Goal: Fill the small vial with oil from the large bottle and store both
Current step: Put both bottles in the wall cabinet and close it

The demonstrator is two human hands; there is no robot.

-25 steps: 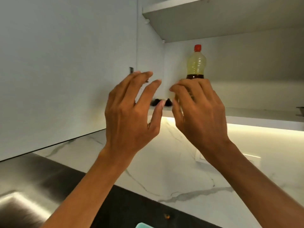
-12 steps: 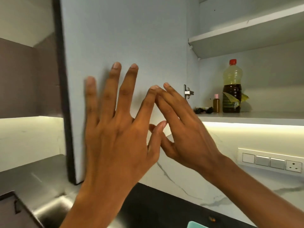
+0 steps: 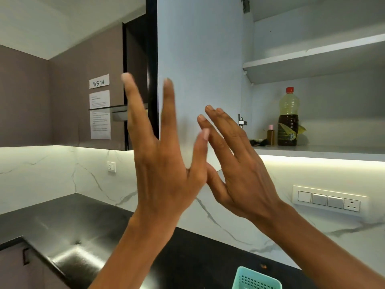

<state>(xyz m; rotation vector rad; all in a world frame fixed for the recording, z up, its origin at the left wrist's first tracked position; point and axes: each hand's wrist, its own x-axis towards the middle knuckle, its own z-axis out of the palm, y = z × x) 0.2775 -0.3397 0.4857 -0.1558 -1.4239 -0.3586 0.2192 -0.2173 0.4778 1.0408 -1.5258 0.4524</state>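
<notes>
The large oil bottle [image 3: 288, 119], red-capped with pale and dark liquid, stands on the lower cabinet shelf [image 3: 333, 152] at the right. Just left of it stands the small amber vial [image 3: 270, 135] with a pink cap. Both my hands are raised in front of the open white cabinet door [image 3: 198, 69], well left of the bottles. My left hand [image 3: 164, 163] has straight, spread fingers pointing up. My right hand [image 3: 235, 163] has straight fingers slanting up-left, close to the door's inner face. Neither hand holds anything.
A small dark object [image 3: 258, 142] lies on the shelf left of the vial. An upper shelf [image 3: 312, 57] is above. A black countertop [image 3: 73, 226], a teal perforated basket [image 3: 256, 279], a wall switch panel [image 3: 329, 200] and paper notices [image 3: 100, 113] are around.
My hands drew back from the bottle on the shelf and moved left in front of the door, fingers straightening. The view swung left and wider, revealing the vial and bottle standing free.
</notes>
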